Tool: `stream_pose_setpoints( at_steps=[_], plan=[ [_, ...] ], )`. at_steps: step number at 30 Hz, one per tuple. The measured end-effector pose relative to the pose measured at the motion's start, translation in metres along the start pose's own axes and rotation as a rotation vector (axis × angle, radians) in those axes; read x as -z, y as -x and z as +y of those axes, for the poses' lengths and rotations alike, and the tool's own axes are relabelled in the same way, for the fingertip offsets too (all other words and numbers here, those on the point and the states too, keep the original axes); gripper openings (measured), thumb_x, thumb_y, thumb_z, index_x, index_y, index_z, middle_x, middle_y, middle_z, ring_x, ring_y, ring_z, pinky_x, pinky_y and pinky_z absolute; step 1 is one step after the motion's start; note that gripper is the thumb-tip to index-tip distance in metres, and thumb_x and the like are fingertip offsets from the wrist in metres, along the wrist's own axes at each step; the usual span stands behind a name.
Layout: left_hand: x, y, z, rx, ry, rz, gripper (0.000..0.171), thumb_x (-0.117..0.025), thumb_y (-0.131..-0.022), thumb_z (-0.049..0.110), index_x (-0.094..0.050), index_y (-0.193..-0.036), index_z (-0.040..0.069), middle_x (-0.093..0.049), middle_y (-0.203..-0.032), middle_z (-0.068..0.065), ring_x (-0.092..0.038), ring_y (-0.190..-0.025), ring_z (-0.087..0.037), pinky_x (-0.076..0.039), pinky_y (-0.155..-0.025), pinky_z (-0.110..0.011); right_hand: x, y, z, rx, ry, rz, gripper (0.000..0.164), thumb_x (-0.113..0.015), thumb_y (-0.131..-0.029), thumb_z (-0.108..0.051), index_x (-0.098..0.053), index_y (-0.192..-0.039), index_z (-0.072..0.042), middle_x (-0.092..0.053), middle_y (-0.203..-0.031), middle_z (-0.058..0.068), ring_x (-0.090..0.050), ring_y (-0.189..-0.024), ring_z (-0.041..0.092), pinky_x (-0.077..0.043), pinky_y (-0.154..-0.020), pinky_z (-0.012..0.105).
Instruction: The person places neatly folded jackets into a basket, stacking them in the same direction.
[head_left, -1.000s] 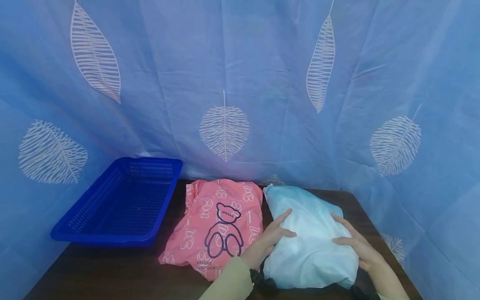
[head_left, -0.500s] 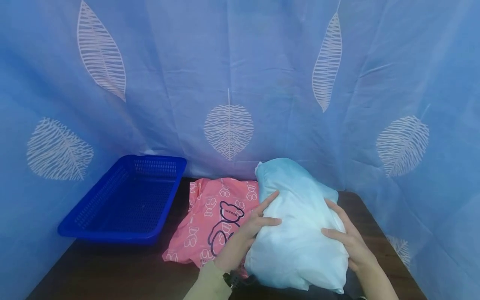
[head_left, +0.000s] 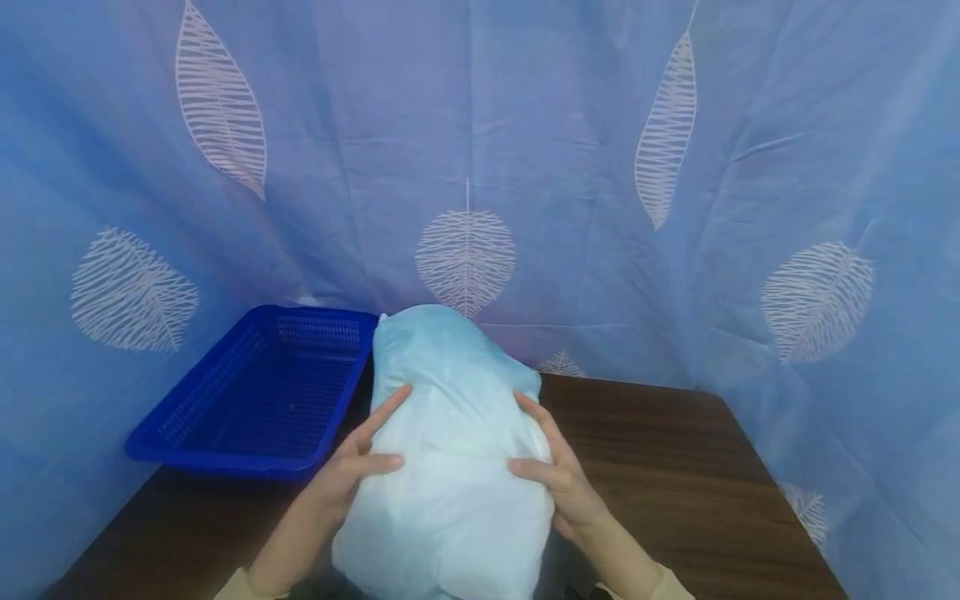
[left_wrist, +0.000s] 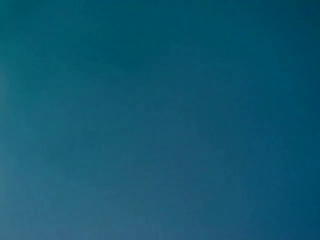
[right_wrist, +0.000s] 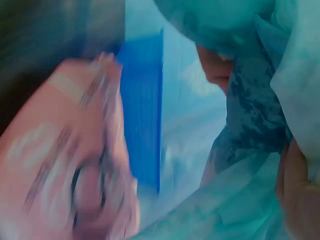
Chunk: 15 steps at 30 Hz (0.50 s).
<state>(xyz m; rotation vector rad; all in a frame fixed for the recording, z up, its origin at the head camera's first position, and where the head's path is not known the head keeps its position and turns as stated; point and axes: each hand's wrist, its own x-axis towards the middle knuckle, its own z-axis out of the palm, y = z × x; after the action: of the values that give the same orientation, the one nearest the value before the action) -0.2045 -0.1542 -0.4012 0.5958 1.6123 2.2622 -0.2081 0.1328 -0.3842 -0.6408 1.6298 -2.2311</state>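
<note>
Nearest, two pale beige-green sleeve cuffs (head_left: 251,585) at the lower edge of the head view. Left hand (head_left: 348,468): grasping the left flank of the bundle, thumb and forefinger laid along its top, remaining fingers hidden. Right hand (head_left: 562,468): grasping the right flank in like fashion. One soft, rounded bundle of smooth fabric, white shading to pale blue (head_left: 457,475), between both hands at front centre, over the surface, its far end bluer. One pink fabric piece with dark and pale printed markings (right_wrist: 70,145), blurred, apart from the bundle in the right wrist view. One dark brown wood-grain surface (head_left: 660,467). One deep blue rectangular plastic basket with perforated walls (head_left: 217,461), at left on the surface. Behind all, one blue cloth curtain with white leaf prints (head_left: 555,167). Left wrist view: blue-green blur, contents indistinguishable.
</note>
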Motion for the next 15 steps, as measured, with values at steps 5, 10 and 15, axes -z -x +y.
stream_pose_setpoints(
  at_steps=[5, 10, 15],
  plan=[
    [0.042, 0.041, 0.024, -0.162, -0.109, -0.088, 0.079, -0.046, -0.095, -0.006, -0.010, -0.159, 0.023, -0.010, -0.163, 0.010, -0.032, -0.136, 0.000, -0.037, -0.105, -0.024, -0.042, -0.034, 0.016, -0.010, -0.092, -0.102, 0.073, -0.057, -0.087, 0.002, -0.032, -0.149, -0.029, -0.036, -0.133, 0.009, -0.044, -0.118, 0.023, -0.054, -0.085, 0.034],
    [0.081, 0.057, 0.062, -0.201, -0.114, -0.246, 0.075, -0.035, -0.098, -0.012, -0.011, -0.159, 0.025, -0.067, -0.092, 0.003, -0.063, -0.069, -0.011, -0.055, -0.069, -0.023, -0.079, -0.067, 0.027, -0.026, -0.138, -0.139, 0.078, -0.055, -0.085, 0.005, -0.028, -0.152, -0.024, -0.037, -0.132, 0.008, -0.044, -0.115, 0.020, -0.052, -0.083, 0.033],
    [0.104, 0.077, 0.095, -0.174, -0.258, -0.196, 0.072, -0.036, -0.099, -0.011, -0.014, -0.158, 0.025, -0.028, -0.048, -0.011, -0.023, -0.034, -0.028, -0.028, -0.038, -0.039, -0.113, -0.098, 0.041, -0.077, -0.198, -0.126, 0.079, -0.056, -0.084, 0.004, -0.030, -0.153, -0.025, -0.040, -0.134, 0.008, -0.049, -0.110, 0.018, -0.053, -0.079, 0.031]
  ],
)
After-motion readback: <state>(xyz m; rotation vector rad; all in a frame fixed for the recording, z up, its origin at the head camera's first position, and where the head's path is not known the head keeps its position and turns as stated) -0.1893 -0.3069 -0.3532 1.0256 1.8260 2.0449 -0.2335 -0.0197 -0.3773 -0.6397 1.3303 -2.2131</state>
